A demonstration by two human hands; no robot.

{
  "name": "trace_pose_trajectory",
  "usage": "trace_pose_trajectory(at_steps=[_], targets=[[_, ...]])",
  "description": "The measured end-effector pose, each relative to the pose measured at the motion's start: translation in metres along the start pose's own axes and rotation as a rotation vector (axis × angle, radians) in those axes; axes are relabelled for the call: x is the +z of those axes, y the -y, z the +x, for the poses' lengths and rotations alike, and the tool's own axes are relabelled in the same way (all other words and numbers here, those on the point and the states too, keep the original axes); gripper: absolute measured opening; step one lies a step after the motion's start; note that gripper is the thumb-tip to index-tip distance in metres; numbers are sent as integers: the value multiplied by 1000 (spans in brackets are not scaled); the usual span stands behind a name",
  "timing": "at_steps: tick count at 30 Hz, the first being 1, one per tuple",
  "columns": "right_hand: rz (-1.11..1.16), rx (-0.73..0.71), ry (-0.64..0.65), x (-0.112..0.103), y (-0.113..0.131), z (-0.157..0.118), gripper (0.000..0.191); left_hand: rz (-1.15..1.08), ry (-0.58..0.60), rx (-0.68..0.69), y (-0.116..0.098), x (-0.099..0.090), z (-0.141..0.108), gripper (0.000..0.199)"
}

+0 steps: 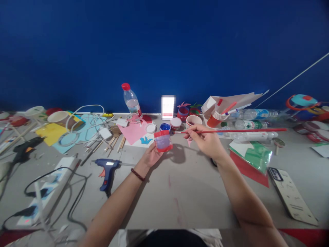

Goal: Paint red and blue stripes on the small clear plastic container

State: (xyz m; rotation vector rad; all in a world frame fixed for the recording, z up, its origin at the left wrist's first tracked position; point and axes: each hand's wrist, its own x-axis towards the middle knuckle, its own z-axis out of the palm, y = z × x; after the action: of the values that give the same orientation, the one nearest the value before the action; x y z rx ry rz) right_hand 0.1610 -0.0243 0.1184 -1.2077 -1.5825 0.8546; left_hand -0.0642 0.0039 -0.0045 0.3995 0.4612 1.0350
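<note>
My left hand (151,156), with a beaded bracelet at its wrist, grips a small see-through plastic cup (162,141) that has red bands at both ends and a bluish middle. Closed round the red handle of a paintbrush (246,130) is my right hand (204,141); the brush lies nearly level, its tip pointing left close to the cup's right side. Just behind the cup stands an open pot of blue paint (165,127). A white-lidded jar (175,123) and an open tub (193,120) sit to its right.
A blue glue gun (109,168) and a power strip (48,192) with cords lie left. A bottle with a red cap (132,103) stands behind pink paper (133,132). On the right are plastic bottles (253,124), green film (257,156) and a phone (293,195).
</note>
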Motion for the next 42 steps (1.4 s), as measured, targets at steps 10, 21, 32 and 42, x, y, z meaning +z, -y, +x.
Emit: trace_pose_trajectory(at_steps=[10, 21, 32, 42], targets=[[208, -42, 118, 8, 5, -5, 23, 125, 44, 34, 2, 1, 2, 42], [63, -53, 129, 21, 6, -6, 17, 236, 47, 66, 2, 12, 2, 35], [-117, -125, 95, 18, 13, -8, 16, 120, -36, 26, 1, 6, 4, 25], [-235, -46, 26, 9, -1, -1, 15, 63, -66, 9, 1, 3, 6, 26]])
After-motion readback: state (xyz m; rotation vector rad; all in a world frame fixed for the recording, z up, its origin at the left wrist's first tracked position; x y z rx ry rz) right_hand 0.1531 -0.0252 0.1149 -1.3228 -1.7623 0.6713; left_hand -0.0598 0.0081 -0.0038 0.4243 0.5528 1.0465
